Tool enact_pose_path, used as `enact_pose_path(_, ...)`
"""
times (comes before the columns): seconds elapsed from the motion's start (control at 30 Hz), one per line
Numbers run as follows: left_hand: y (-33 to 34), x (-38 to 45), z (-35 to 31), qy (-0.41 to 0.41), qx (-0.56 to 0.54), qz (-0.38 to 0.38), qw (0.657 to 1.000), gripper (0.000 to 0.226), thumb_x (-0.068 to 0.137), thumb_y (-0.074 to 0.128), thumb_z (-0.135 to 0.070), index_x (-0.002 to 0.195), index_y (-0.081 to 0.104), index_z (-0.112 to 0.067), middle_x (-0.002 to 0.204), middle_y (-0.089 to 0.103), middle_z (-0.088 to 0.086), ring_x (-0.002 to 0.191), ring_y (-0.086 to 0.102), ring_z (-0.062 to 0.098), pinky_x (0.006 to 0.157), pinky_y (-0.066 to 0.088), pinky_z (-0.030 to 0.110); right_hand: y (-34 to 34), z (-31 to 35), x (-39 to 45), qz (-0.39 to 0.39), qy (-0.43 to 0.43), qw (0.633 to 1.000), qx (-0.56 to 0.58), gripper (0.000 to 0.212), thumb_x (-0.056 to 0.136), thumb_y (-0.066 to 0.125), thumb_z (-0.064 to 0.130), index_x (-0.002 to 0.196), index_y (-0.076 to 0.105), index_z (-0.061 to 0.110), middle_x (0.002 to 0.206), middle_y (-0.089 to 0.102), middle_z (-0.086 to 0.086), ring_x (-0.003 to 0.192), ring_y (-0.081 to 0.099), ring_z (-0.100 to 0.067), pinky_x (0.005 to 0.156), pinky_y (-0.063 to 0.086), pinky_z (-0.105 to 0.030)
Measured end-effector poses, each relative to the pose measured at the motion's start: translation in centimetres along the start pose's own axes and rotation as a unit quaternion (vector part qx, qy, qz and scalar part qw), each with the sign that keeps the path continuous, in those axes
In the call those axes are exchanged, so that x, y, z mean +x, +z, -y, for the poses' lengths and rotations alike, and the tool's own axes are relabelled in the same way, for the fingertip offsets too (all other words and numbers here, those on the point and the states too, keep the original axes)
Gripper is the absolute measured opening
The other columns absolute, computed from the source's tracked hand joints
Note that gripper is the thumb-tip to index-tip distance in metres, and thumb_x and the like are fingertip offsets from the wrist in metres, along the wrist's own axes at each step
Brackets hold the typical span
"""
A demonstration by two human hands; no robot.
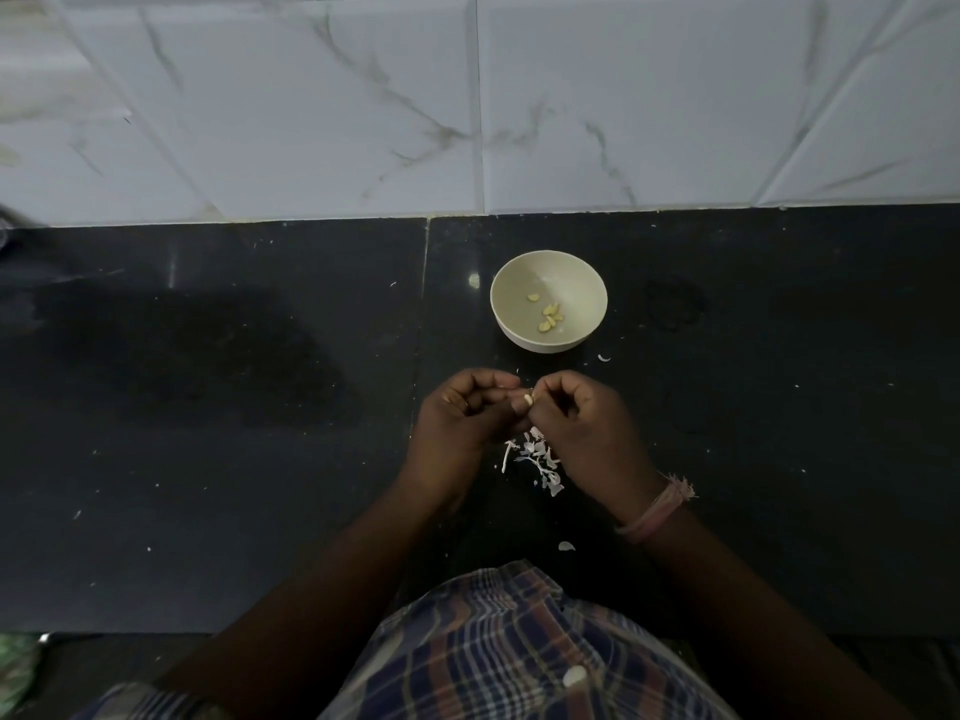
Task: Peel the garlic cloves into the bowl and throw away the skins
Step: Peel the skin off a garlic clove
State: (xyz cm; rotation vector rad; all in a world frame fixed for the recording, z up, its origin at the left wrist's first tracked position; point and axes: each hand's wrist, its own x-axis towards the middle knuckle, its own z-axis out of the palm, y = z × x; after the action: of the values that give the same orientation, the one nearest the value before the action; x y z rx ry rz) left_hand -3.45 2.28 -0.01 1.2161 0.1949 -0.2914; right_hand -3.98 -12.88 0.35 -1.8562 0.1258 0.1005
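The dark counter (260, 459) carries a bowl (519, 337) and garlic skins (537, 459).

Bowl (548, 300) beyond hands (524, 407), countertop (208, 407) bare elsewhere.

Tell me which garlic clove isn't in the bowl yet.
The garlic clove pinched between the left hand and right hand; the others already lie in the bowl.

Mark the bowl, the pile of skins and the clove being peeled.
bowl (582, 283): head view, bare inner wall.
pile of skins (537, 459): head view, middle of the heap.
clove (528, 399): head view, pale tip showing between the fingertips.
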Motion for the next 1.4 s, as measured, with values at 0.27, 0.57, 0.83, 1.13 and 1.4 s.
enact_pose_path(0.27, 0.7, 0.2, 0.5, -0.083, -0.197, -0.008, 0.977, 0.023, 0.091, 0.06, 0.004, 0.113, 0.065, -0.004, 0.095, 0.073, 0.011, 0.086, 0.073, 0.017, 0.077, 0.06, 0.024, 0.8, -0.3, 0.2, -0.021, 0.1, 0.977, 0.187, 0.017, 0.1, 0.055, 0.011, 0.086, 0.063, 0.007, 0.056, 0.054, -0.004, 0.048, 0.044, -0.015, 0.046, 0.036, -0.026)
enact_pose_path(0.57, 0.8, 0.3, 0.7, -0.095, -0.216, -0.027, 0.971, 0.026, 0.083, 0.064, 0.004, 0.108, 0.066, -0.004, 0.094, 0.073, 0.011, 0.087, 0.073, 0.019, 0.079, 0.061, 0.025, 0.7, -0.7, -0.3, -0.069, 0.043, 0.997, -0.014, 0.037, 0.106, 0.046, 0.029, 0.079, 0.054, 0.005, 0.068, 0.056, -0.007, 0.063, 0.052, -0.016, 0.065, 0.045, -0.04)
enact_pose_path(0.83, 0.5, 0.6, 1.1, -0.064, -0.163, -0.061, 0.983, 0.023, 0.089, 0.063, 0.009, 0.108, 0.067, -0.003, 0.096, 0.073, 0.012, 0.089, 0.073, 0.021, 0.079, 0.059, 0.027, 0.3, -1.5, -0.3, -0.106, -0.001, 0.99, -0.09, 0.02, 0.09, 0.058, 0.009, 0.073, 0.065, 0.018, 0.07, 0.066, 0.005, 0.068, 0.061, -0.007, 0.065, 0.047, -0.03)
enact_pose_path(1.13, 0.4, -0.1, 1.0, -0.006, 0.022, -0.069, 0.997, 0.023, 0.088, 0.073, 0.001, 0.109, 0.068, -0.006, 0.1, 0.077, 0.014, 0.096, 0.074, 0.028, 0.088, 0.06, 0.04, 0.7, -0.8, -0.1, -0.089, -0.046, 0.992, -0.072, 0.01, 0.089, 0.072, 0.014, 0.095, 0.077, 0.02, 0.09, 0.073, 0.011, 0.086, 0.069, -0.003, 0.08, 0.058, -0.028)
enact_pose_path(1.4, 0.5, -0.4, 0.7, 0.044, 0.167, -0.066, 0.983, 0.022, 0.087, 0.075, 0.001, 0.104, 0.071, -0.013, 0.094, 0.078, 0.001, 0.09, 0.074, 0.013, 0.077, 0.057, 0.022, 0.5, -1.3, -0.4, -0.08, -0.08, 0.983, -0.141, 0.006, 0.083, 0.073, 0.016, 0.086, 0.075, 0.02, 0.084, 0.07, 0.008, 0.075, 0.066, -0.006, 0.071, 0.057, -0.033)
